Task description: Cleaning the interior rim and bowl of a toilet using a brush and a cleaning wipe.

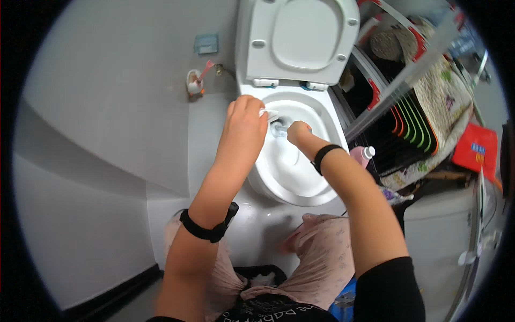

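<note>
A white toilet stands in front of me, with its lid and seat (306, 32) raised and its bowl (273, 182) open. My left hand (245, 115) is over the bowl's left rim, fingers closed on a crumpled white wipe (272, 115). Whether the wipe is paper or cloth does not show. Over the middle of the bowl my right hand (299, 132) is closed. A short pale grey-blue piece (280, 129) sticks out to its left, above the drain; its kind is unclear and the fingers partly hide it.
A small holder with a pink brush (203, 74) hangs on the left wall by a pale blue box (206, 44). A pink bottle with a white cap (363, 154) stands right of the toilet. Beyond it are a rack with folded items (413, 126) and a red bag (476, 150).
</note>
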Demonstrator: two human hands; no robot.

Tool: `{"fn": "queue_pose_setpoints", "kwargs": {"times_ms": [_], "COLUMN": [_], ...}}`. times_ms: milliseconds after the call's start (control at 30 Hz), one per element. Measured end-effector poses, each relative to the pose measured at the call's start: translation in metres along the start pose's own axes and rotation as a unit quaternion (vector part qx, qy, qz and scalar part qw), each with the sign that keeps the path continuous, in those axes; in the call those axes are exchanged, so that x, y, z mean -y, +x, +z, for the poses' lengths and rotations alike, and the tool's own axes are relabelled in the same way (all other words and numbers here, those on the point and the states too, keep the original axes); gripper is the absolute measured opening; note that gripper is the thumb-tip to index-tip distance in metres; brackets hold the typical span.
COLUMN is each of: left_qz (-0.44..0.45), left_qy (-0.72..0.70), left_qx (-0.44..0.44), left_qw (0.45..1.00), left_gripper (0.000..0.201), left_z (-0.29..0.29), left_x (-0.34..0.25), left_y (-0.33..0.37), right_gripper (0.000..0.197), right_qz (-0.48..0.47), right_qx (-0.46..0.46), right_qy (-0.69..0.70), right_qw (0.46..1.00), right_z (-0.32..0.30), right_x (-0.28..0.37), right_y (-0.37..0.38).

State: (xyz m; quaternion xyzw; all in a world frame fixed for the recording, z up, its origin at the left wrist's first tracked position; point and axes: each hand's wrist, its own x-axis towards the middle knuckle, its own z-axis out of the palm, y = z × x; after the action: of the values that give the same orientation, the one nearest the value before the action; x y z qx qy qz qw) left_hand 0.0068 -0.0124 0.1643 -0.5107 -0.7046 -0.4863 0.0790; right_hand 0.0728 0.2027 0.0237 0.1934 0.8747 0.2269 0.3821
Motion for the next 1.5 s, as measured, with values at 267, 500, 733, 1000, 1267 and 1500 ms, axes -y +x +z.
{"fn": "queue_pose_setpoints", "kwargs": {"times_ms": [267,500,733,1000,1267,1500], "left_qz": [-0.031,-0.004,0.006,0.004,0.015,0.014], "left_qy": [-0.001,0.026,0.020,0.051,0.036,0.038], "left_qx": [0.050,0.053,0.048,0.037,0.055,0.070], "left_qw": [0.998,0.998,0.999,0.998,0.998,0.997], "left_gripper": [0.013,0.012,0.010,0.010,0.010,0.011], "left_z": [-0.007,-0.001,0.007,0.000,0.017,0.022], "left_x": [-0.011,-0.010,-0.017,-0.005,-0.010,-0.022], "left_y": [-0.002,0.002,0.001,0.000,-0.002,-0.004], "right_gripper": [0.021,0.024,0.022,0.020,0.022,0.021], "right_qz": [-0.017,-0.002,0.005,0.000,0.075,-0.082], "right_qx": [-0.026,0.095,0.000,-0.134,-0.116,-0.034], "right_qy": [-0.075,-0.096,-0.119,0.060,0.086,-0.067], "right_qw": [0.997,0.991,0.993,0.989,0.987,0.994], "right_z": [-0.014,-0.023,0.013,0.017,0.046,0.020], "right_x": [-0.001,0.028,-0.009,-0.036,-0.031,-0.008], "right_y": [0.017,0.055,0.052,0.011,0.001,0.014]}}
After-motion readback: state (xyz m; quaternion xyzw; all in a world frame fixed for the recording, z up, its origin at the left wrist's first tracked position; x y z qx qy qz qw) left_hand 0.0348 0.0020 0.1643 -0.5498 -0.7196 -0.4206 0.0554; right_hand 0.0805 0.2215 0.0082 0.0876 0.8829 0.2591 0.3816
